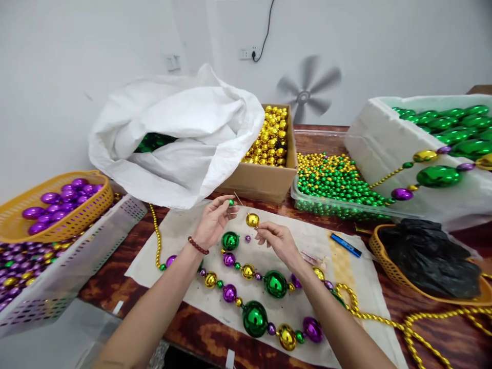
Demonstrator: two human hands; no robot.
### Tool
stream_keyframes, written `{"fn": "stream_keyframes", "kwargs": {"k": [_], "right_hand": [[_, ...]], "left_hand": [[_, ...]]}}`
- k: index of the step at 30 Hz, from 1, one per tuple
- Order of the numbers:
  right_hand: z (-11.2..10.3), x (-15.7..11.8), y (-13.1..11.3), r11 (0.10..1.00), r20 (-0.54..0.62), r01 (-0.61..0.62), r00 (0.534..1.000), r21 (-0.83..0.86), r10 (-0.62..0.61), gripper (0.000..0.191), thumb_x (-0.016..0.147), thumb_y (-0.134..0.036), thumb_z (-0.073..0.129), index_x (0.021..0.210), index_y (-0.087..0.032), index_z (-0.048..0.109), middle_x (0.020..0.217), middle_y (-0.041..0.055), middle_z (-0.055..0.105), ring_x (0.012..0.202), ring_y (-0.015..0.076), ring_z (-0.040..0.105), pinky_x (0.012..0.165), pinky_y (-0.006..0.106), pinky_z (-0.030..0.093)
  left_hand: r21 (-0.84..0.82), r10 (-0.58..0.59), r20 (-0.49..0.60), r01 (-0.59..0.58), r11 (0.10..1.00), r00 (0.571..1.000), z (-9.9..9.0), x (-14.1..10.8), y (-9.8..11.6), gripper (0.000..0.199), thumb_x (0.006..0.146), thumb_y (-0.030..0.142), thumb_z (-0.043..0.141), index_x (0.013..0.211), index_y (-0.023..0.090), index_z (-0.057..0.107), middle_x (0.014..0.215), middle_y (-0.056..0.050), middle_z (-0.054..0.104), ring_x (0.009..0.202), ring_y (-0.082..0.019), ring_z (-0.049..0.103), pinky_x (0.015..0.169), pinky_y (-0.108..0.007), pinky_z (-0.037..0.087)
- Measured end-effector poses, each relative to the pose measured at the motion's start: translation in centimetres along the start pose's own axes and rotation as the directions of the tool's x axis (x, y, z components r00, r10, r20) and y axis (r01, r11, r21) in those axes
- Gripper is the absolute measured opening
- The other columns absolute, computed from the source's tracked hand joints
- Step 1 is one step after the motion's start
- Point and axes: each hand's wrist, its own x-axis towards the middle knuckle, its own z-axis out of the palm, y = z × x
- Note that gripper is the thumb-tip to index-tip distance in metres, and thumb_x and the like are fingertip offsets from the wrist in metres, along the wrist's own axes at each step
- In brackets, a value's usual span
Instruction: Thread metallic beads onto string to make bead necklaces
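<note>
My left hand (215, 218), with a dark red bead bracelet on its wrist, pinches a small green bead (231, 203). A thin needle or wire (238, 198) sticks out beside that bead; what holds it is unclear. Closed at its fingertips, my right hand (274, 237) grips the lower edge of a shiny gold ball (252, 220), just above the cloth. Below both hands lies a garland of green, gold and purple balls (275, 283) on a beige cloth (184, 220). Between the hands a small purple bead (248, 239) rests near a green ball (230, 240).
Behind stand a white sack (177, 118), a carton of gold balls (253, 179) and a clear tub of small beads (326, 202). Crates and baskets flank the left. On the right are a foam box (369, 138), a basket with black plastic (426, 259) and a blue cutter (346, 245).
</note>
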Motion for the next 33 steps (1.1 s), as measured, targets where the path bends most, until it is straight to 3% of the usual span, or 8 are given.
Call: {"fn": "stream_keyframes", "kwargs": {"k": [10,23,33], "right_hand": [[0.1,-0.9,1.0,0.998,0.036,0.046,0.998,-0.031,-0.045,0.022,0.078,-0.037,0.062,0.083,-0.018,0.072,0.064,0.0008,0.068,0.052,0.014,0.061,0.054,0.027,0.052],[0.0,-1.4,0.3,0.996,0.051,0.071,0.996,-0.058,-0.068,0.022,0.078,-0.037,0.061,0.083,-0.019,0.072,0.062,0.0007,0.067,0.052,0.0145,0.061,0.053,0.027,0.053],[0.2,-1.3,0.6,0.993,0.049,0.09,0.995,-0.075,-0.086,0.023,0.08,-0.035,0.059,0.084,-0.019,0.074,0.062,0.0001,0.067,0.052,0.0137,0.06,0.053,0.026,0.053]], "left_hand": [[-0.25,-0.08,-0.045,0.067,0.966,0.996,-1.0,1.0,-0.4,0.014,0.083,0.018,0.072,0.096,0.014,0.071,0.088,-0.005,0.072,0.082,-0.014,0.068,0.081,-0.029,0.053],[-0.315,-0.164,-0.071,0.134,0.94,0.984,-0.9,1.4,-0.4,0.009,0.09,0.02,0.065,0.089,0.014,0.07,0.076,-0.003,0.072,0.076,-0.014,0.07,0.081,-0.03,0.056],[-0.305,-0.124,-0.088,0.091,0.948,0.988,-0.8,1.5,-0.8,0.012,0.089,0.025,0.068,0.086,0.013,0.069,0.078,-0.003,0.072,0.077,-0.014,0.07,0.084,-0.031,0.056]]}}
